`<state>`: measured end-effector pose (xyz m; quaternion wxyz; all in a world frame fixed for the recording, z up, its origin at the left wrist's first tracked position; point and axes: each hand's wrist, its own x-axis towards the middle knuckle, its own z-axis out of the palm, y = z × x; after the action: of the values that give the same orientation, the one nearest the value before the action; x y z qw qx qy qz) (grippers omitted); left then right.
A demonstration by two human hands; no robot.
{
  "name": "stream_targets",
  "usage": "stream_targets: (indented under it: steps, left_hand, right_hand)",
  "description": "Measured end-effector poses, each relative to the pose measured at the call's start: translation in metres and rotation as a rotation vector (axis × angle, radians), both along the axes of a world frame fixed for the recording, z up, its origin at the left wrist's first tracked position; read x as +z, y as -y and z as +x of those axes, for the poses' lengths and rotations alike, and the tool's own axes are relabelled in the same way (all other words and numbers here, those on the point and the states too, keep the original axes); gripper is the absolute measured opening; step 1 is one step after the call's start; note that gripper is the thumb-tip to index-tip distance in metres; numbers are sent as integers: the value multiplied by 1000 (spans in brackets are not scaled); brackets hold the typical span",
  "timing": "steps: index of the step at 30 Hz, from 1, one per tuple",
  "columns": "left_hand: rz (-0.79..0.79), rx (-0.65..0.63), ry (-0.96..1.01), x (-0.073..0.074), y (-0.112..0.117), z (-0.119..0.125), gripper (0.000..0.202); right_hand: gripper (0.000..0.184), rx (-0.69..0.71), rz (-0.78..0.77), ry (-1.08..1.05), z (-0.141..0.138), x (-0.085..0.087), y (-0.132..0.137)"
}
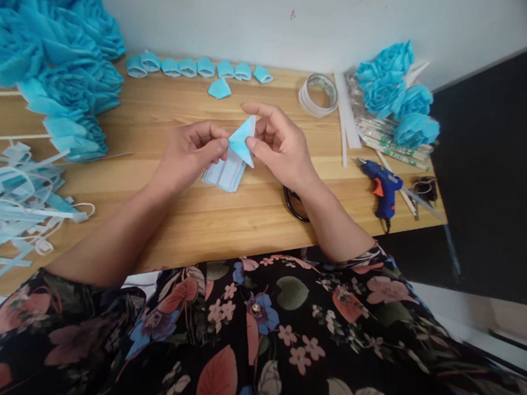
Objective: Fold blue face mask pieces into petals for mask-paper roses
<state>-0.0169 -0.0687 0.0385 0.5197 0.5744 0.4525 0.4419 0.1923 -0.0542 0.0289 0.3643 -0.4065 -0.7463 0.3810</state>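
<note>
A light-blue folded piece of mask fabric [242, 141], roughly triangular, is held up between both hands. My left hand [198, 149] pinches its left corner between thumb and forefinger. On its right side, the thumb of my right hand [281, 148] presses the front while the forefinger reaches round the top edge. Below it, partly covered, lies a small stack of pale-blue mask pieces [225, 175] on the table. Beyond the hands runs a row of folded blue petals [188, 68], with a single petal [219, 89] in front of them.
Large blue fabric flowers [65, 87] and a heap of strips and ear loops [3, 208] occupy the left. At right are a tape roll [318, 95], smaller blue flowers [394, 94] and a blue glue gun [385, 191]. A black handle loop [293, 205] shows beside my right forearm.
</note>
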Motion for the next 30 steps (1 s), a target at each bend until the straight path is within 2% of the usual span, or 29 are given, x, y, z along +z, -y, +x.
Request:
stream_targets:
  steps: [8, 16, 25, 30]
  left_hand:
    - [-7, -2, -9, 3, 2, 1, 38]
    - [4, -89, -26, 3, 5, 3, 31]
    - [-59, 31, 100, -10, -4, 0, 27]
    - [-72, 59, 116, -10, -4, 0, 27]
  right_hand:
    - [49, -9, 2, 7, -2, -2, 1]
    - [48, 13, -8, 12, -5, -1, 4]
    - [35, -47, 115, 29, -1, 18, 7]
    - [29, -35, 160, 60, -1, 16, 6]
